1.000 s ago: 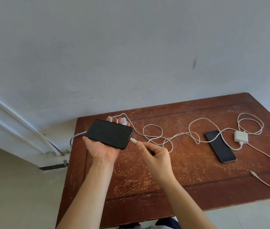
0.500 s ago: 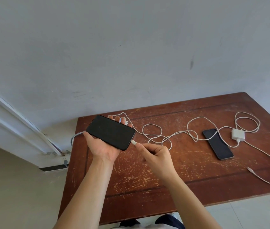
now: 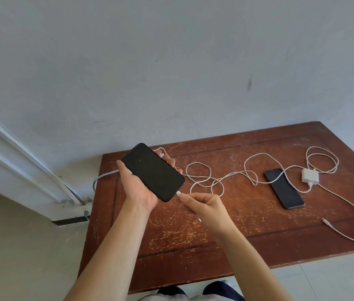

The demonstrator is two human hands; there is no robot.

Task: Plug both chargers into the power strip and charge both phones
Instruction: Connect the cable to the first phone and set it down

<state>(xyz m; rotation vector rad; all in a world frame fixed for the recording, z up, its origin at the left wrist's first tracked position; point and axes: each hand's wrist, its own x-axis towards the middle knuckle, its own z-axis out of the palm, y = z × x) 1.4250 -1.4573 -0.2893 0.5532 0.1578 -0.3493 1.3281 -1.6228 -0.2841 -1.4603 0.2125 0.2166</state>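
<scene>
My left hand (image 3: 140, 190) holds a black phone (image 3: 152, 171) screen-up above the left part of the wooden table (image 3: 226, 224). My right hand (image 3: 204, 205) pinches the white cable plug (image 3: 179, 194) right at the phone's bottom port. That white cable (image 3: 206, 177) runs in loops across the table. A second black phone (image 3: 284, 188) lies flat at the right. Beside it sits a white charger block (image 3: 310, 176), off the strip, its own cable (image 3: 345, 222) ending in a loose plug (image 3: 326, 220). The power strip is hidden behind the held phone.
A grey-white cord (image 3: 104, 177) hangs off the table's left edge toward the floor. A pale wall rises behind the table. A white door frame (image 3: 19, 153) stands at the left. The table's scratched front half is bare.
The phone in my left hand has tilted more upright and turned. My right hand has brought the cable plug up against its bottom port.
</scene>
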